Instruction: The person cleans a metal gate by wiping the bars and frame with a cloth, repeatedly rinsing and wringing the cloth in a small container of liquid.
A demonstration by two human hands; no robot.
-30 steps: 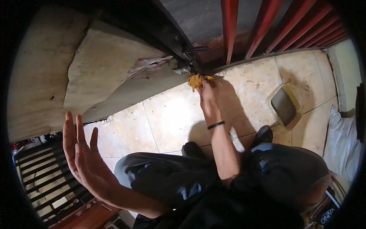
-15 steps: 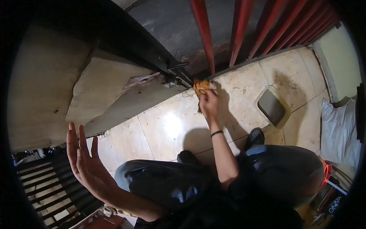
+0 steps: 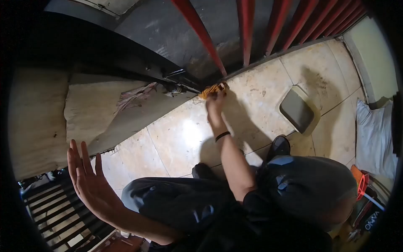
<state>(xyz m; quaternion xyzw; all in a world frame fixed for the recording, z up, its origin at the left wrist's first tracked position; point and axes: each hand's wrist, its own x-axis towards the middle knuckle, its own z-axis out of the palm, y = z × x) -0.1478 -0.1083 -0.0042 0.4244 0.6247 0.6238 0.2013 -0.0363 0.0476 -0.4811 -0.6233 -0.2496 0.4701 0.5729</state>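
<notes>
The person's right hand (image 3: 215, 105) reached out over the floor (image 3: 180, 134), its fingers clamped on a crumpled orange cloth (image 3: 209, 91). The cloth was at the floor's far edge, beside the foot of the black frame (image 3: 126, 54) and just left of where the nearest of the red bars (image 3: 246, 33) came down; whether it touched the frame could not be told. A dark band (image 3: 222, 135) circled the right wrist. The left hand (image 3: 93, 189) was raised near the floor's left end, holding nothing, its fingers straight and apart, in front of the lower part of the pale panel (image 3: 37, 113). That panel, torn and peeling, stood along the floor's left edge. A basin (image 3: 313, 112) sat on the tiles toward the floor's right edge, well apart from the cloth. Nearer that edge, a white sack (image 3: 375, 138) lay just beyond the right knee (image 3: 315, 185). Two dark shoes (image 3: 280, 147) rested on the floor, with the right forearm passing between them.
</notes>
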